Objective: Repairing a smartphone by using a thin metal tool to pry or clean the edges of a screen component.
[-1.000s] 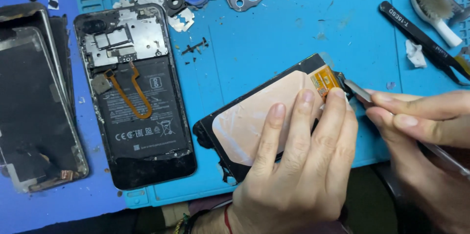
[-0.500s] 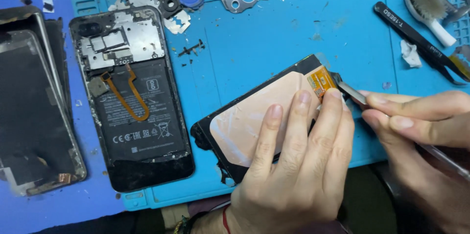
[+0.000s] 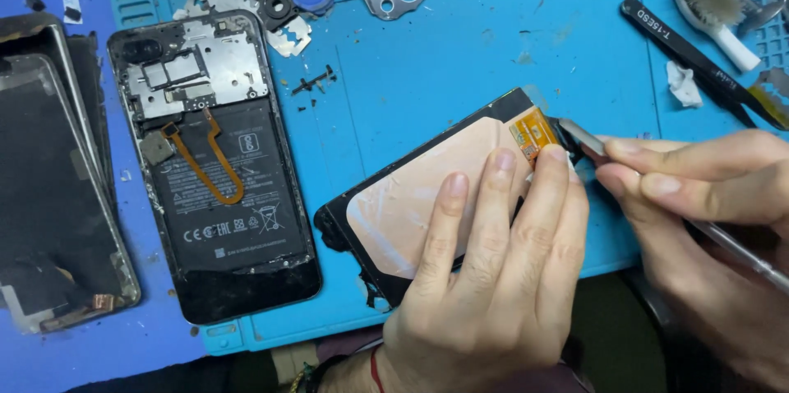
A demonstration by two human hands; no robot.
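Pinning the screen panel (image 3: 427, 196) flat-fingered, left hand (image 3: 485, 286); right hand (image 3: 699, 228) pinches a metal tool (image 3: 579, 136) touching its upper-right flex connector (image 3: 532, 131).

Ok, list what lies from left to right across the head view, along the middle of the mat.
Cracked screen panel → opened phone → detached display → left hand → right hand with a metal tool.

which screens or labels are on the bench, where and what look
Display panel: centre, face down under left hand, black rim, pinkish back, orange flex.
Battery label: in open phone, left of centre, black with white markings.
Cracked screens: far left, stacked, dark glass.
Right hand: holds metal tool at panel's corner.
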